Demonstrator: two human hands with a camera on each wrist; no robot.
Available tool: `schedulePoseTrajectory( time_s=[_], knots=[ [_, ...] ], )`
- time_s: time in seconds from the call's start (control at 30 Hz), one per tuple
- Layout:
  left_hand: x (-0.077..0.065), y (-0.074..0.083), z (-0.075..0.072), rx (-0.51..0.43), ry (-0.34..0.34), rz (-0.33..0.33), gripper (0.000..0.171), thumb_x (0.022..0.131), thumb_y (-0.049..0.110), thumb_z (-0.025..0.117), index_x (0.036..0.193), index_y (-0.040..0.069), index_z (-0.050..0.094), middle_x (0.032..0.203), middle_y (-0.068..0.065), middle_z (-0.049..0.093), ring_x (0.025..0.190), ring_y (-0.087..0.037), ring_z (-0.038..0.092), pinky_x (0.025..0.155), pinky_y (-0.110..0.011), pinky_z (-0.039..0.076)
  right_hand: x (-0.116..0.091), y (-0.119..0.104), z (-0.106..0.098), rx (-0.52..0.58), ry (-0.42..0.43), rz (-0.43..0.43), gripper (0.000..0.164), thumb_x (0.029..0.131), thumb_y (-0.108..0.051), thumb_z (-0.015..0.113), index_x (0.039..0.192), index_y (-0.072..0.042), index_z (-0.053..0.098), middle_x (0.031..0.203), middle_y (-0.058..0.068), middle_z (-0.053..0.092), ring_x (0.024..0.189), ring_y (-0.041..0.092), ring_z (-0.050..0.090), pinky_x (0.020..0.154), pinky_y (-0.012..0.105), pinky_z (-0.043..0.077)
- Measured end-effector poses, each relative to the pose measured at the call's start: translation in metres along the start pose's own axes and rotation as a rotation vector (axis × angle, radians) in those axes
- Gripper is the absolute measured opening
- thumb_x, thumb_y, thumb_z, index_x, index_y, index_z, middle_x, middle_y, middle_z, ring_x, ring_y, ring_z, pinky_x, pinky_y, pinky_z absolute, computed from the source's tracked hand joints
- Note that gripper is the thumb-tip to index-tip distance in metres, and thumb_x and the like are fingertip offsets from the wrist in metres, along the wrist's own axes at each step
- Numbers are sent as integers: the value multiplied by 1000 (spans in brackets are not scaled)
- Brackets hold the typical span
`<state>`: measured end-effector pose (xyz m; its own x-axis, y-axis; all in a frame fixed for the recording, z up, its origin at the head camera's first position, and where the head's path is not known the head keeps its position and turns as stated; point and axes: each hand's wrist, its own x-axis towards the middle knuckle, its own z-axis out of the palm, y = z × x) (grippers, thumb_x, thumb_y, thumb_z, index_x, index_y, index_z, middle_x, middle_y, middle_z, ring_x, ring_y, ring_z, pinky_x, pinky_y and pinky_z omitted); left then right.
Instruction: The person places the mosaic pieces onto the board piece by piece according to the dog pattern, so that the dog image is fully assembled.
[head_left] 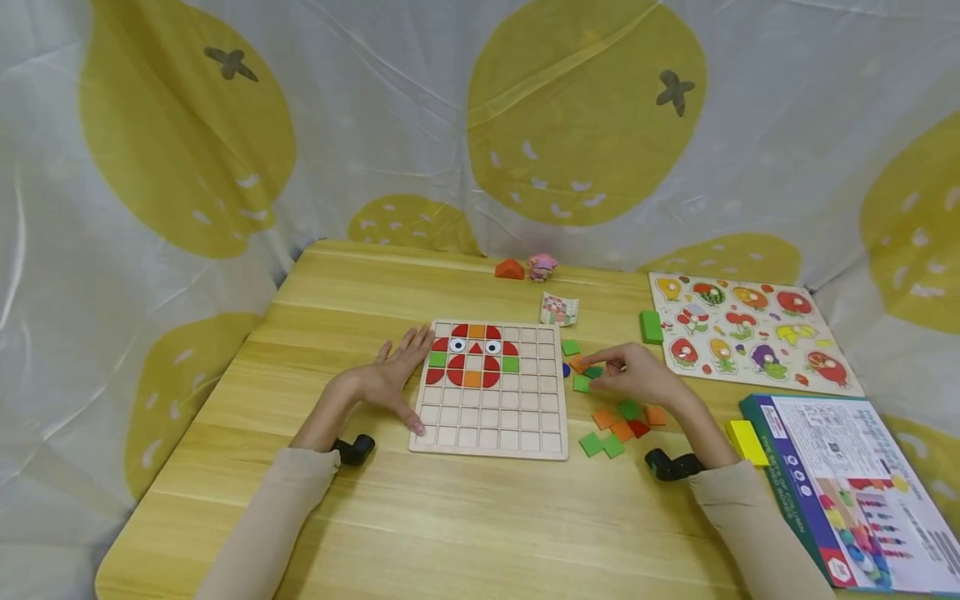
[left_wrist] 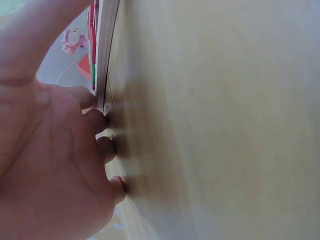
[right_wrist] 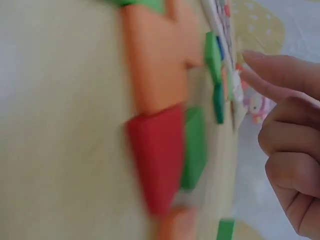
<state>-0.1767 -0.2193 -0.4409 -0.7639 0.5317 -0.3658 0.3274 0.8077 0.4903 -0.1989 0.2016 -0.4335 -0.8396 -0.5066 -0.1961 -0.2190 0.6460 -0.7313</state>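
- Nearest, at the right of the table (head_left: 480, 517), one box (head_left: 862, 475), with one yellow block (head_left: 747, 442) at its left edge.
- Right of the pegless square board (head_left: 501, 421) lie the loose pieces, at least twelve: four light green tiles (head_left: 590, 444), four orange tiles (head_left: 622, 430), two dark green tiles (head_left: 630, 409), one red tile (head_left: 638, 428), one blue piece (head_left: 567, 370).
- Right hand (head_left: 637, 372): forefinger and thumb reach among the upper pieces, other fingers curled; whether it pinches one, I cannot tell. They sit so close that it might nudge or take a neighbour.
- Left hand (head_left: 393, 375): fingers spread along the board's left edge, gripping nothing. Pressing sideways could slide the board and jog its tiles.
- The board, mid-table, carries an upper-left pattern: two eyes (head_left: 457, 345), two green squares (head_left: 510, 363), two orange ones, several red shapes.
- Beyond: one fruit board (head_left: 708, 325), one green block (head_left: 650, 327), one card (head_left: 558, 309).
- Farthest: one orange triangular block (head_left: 510, 269), one pink figure (head_left: 542, 267).
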Motion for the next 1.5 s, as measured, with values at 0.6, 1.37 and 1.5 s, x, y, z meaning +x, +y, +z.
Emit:
schedulePoseTrajectory(
  time_s=[0.6, 1.37, 1.5],
  knots=[
    [-4, 1, -1, 12, 8, -4, 148, 55, 55, 87, 154, 6, -13, 160, -15, -23, 148, -38, -19, 116, -66, -10, -86, 43, -6, 156, 27, 166, 34, 74, -17, 83, 105, -6, 74, 62, -2, 31, 55, 5, 30, 47, 22, 26],
    [0, 1, -2, 13, -1, 7, 149, 55, 54, 88, 153, 6, -13, 160, -17, -22, 148, -40, -18, 115, -67, -9, -58, 25, 2, -45, 22, 57, 22, 77, -12, 79, 99, -14, 75, 59, -4, 35, 54, 5, 33, 50, 20, 27],
    [0, 2, -2, 11, -3, 5, 149, 55, 54, 88, 153, 6, -12, 160, -17, -22, 148, -40, -18, 115, -68, -9, -55, 26, 0, -78, 94, 114, 24, 75, -19, 83, 94, -11, 72, 57, -3, 38, 51, 7, 33, 49, 22, 28]
  ],
)
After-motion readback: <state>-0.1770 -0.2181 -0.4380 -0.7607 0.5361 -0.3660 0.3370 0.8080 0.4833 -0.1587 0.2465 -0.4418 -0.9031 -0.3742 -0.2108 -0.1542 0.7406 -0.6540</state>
